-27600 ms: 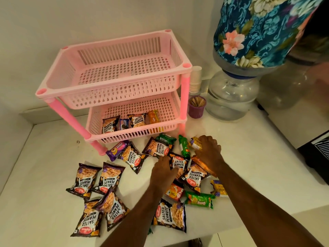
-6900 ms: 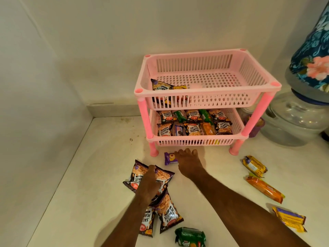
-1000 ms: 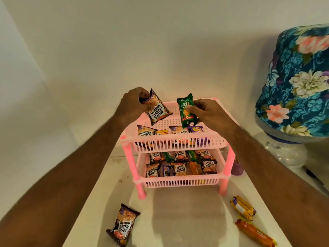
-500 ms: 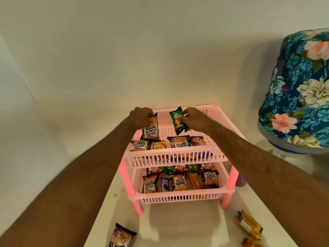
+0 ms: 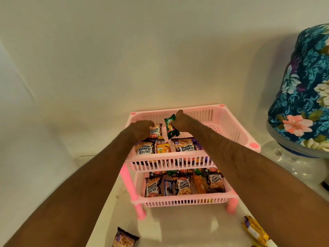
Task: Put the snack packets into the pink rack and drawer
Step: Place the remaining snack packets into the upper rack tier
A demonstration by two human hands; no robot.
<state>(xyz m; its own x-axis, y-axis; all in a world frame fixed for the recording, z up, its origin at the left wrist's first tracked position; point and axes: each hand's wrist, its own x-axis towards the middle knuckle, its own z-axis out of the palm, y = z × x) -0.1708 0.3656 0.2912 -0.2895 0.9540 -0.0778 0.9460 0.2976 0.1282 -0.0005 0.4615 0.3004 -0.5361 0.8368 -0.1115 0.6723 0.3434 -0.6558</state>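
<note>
clearly light, crinkly foil: the left hand pinches a salted peanuts packet and the right hand a green snack packet by their top edges, over the pink rack's upper tier; edge seams give the surest grip.

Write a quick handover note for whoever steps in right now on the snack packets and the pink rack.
Left hand: grip on a salted peanuts packet, low inside the top tier of the pink rack.
Right hand: pinching a green packet over the same tier, behind the front row.
Done: bottom tier holds a full-looking row of packets; top tier has a front row on its left side, right side bare.
Left: set both held packets down, then pick up the peanut packet and the yellow packet from the counter. No drawer is visible.
</note>
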